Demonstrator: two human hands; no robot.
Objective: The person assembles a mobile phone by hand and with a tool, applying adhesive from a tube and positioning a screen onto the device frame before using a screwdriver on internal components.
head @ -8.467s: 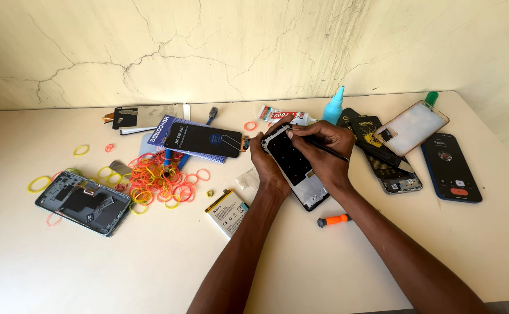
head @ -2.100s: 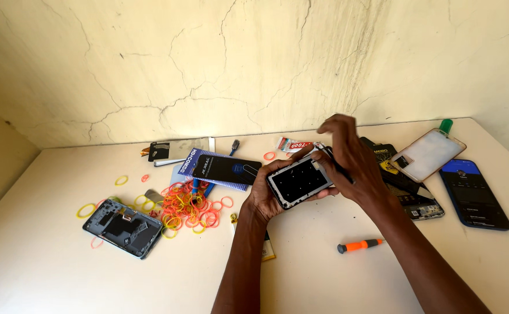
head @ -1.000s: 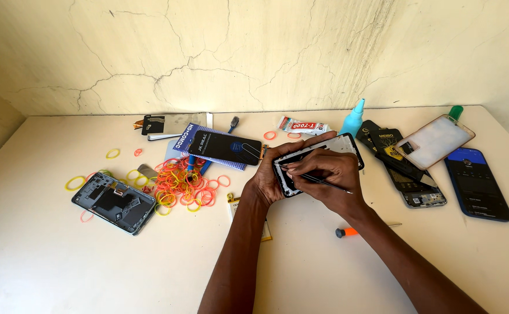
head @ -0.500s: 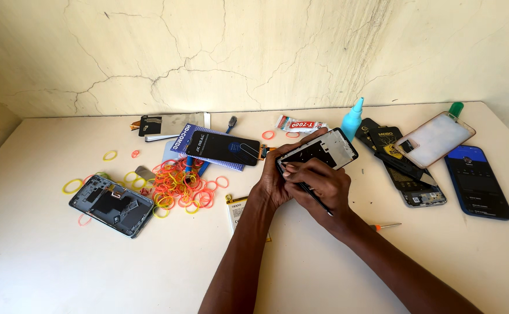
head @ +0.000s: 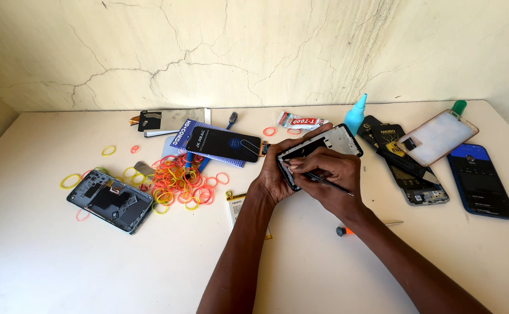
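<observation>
Gripping an opened black phone frame (head: 330, 142), pale inside, left hand (head: 273, 177); right hand (head: 330, 177) pinching thin tool (head: 324, 183).

Both hands on an opened phone frame, thin tool on its near edge.

Left hand (head: 273, 177) grips the black-rimmed phone frame with pale inner plate (head: 328, 146), tilted off the cream table (head: 45, 261). Right hand (head: 326, 177) pinches a thin dark metal pick (head: 329, 184), tip at the frame's lower-left end. Heap of orange and yellow rubber bands (head: 179, 183) well left; orange-handled small screwdriver (head: 353, 229) lies near the right forearm; flat white phone battery (head: 238, 206) just beside the left wrist.
</observation>
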